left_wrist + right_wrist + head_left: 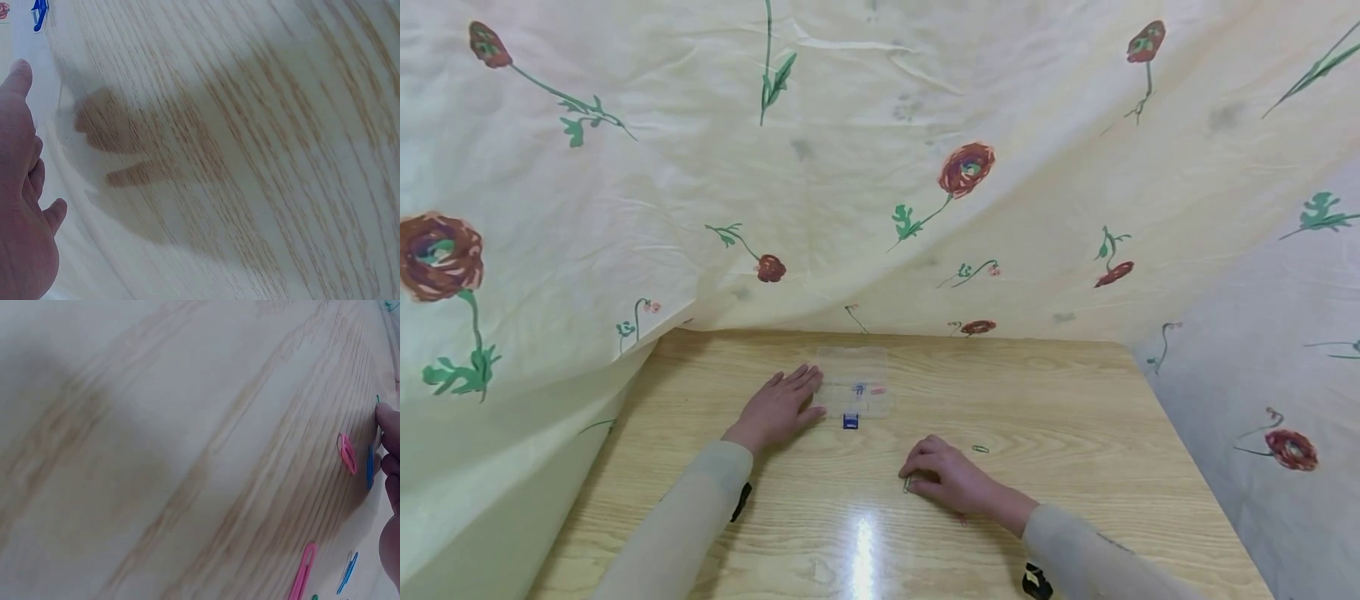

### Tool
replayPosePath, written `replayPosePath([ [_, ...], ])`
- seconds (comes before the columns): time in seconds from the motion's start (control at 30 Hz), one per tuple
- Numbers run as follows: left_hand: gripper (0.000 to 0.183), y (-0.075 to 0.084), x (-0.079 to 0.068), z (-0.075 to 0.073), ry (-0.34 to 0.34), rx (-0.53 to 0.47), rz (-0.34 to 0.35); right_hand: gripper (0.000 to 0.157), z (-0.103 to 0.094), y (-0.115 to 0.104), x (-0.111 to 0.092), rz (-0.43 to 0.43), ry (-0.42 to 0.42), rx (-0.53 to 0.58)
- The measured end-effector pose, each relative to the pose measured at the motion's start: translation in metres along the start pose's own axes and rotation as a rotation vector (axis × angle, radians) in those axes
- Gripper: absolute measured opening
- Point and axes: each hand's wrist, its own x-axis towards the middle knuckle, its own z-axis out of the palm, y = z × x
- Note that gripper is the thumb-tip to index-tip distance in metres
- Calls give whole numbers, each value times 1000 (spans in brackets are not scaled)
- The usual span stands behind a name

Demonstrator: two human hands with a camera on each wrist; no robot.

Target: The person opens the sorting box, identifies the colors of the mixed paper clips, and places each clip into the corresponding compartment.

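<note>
Your right hand (pixel 950 477) pinched green clip (pixel 907 485), five o'clock from clear box (pixel 852 364); left hand (pixel 778 410) lay flat, eight o'clock; pick-up seemed under way, next move likely needing steady lift

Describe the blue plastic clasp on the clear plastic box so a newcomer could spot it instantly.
On the pale wood-grain table, find the clear plastic box beside the person's left hand. At the middle of its near edge sits the blue plastic clasp. Unlike the small blue piece inside the box, it juts out past that edge.
</note>
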Motion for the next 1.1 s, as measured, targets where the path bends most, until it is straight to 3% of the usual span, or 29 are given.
replayPosePath([
  [0.23,75,0,-1,-2,4,12,-1,8,3,-4,3,-1,6,-35],
  [0.57,76,0,-1,1,-6,3,-6,15,10,-7,3,-78,42,-157],
  [0.73,76,-1,0,4,-5,12,-6,11,10,-10,2,-55,19,-211],
  [0.87,76,-1,1,4,-5,13,-7,6,9,-12,2,-6,4,-184],
  [1.1,76,-1,2,2,-12,22,-16,6,2,-12,19,114,75,34],
])
